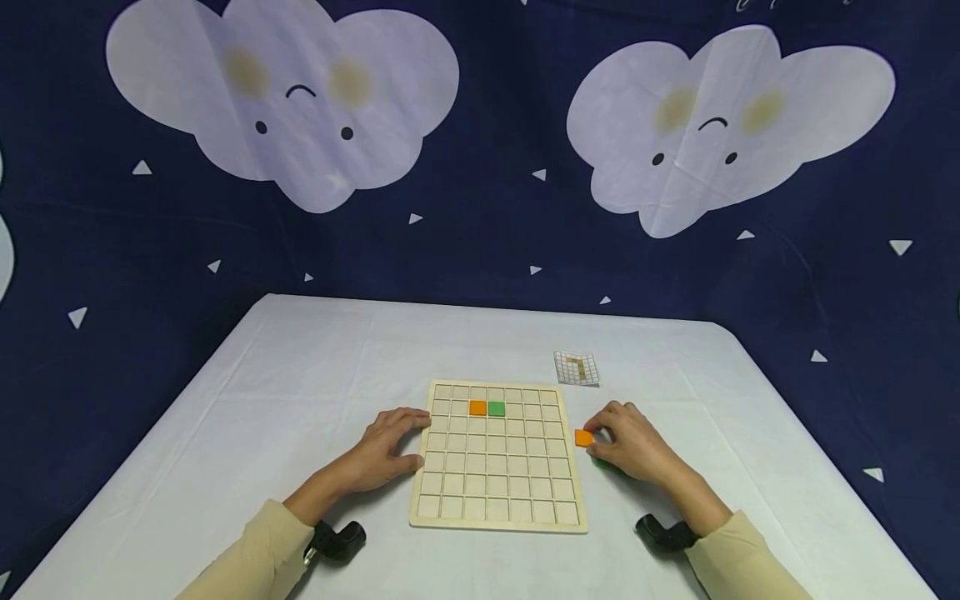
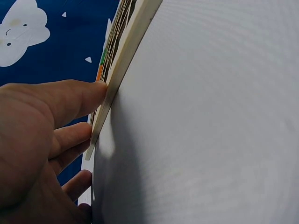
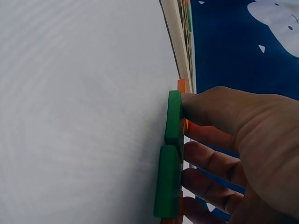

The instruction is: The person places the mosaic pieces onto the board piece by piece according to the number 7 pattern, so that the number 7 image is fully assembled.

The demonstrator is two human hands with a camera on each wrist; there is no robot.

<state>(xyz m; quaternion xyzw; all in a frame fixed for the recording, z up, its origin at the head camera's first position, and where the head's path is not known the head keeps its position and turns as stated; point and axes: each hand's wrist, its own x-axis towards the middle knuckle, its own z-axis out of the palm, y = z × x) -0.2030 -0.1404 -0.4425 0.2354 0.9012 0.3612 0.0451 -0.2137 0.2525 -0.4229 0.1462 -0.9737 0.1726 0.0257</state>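
Observation:
A light wooden grid board [image 1: 497,462] lies on the white table, with an orange tile [image 1: 477,407] and a green tile [image 1: 497,408] side by side in its second row from the far edge. My left hand [image 1: 386,450] touches the board's left edge with thumb and fingertips, its fingers extended. Just off the right edge, my right hand [image 1: 633,442] pinches another orange tile [image 1: 583,437] between thumb and fingers. Green tiles [image 3: 168,182] lie by that hand in the right wrist view, with orange ones partly hidden behind them. From the head, the hand mostly covers these.
A small printed grid card [image 1: 577,368] with a coloured pattern lies beyond the board's far right corner. White cloth [image 1: 300,375] covers the table. Behind it hangs a dark blue backdrop [image 1: 480,250] with clouds and small triangles. Black devices [image 1: 339,542] are strapped at both wrists.

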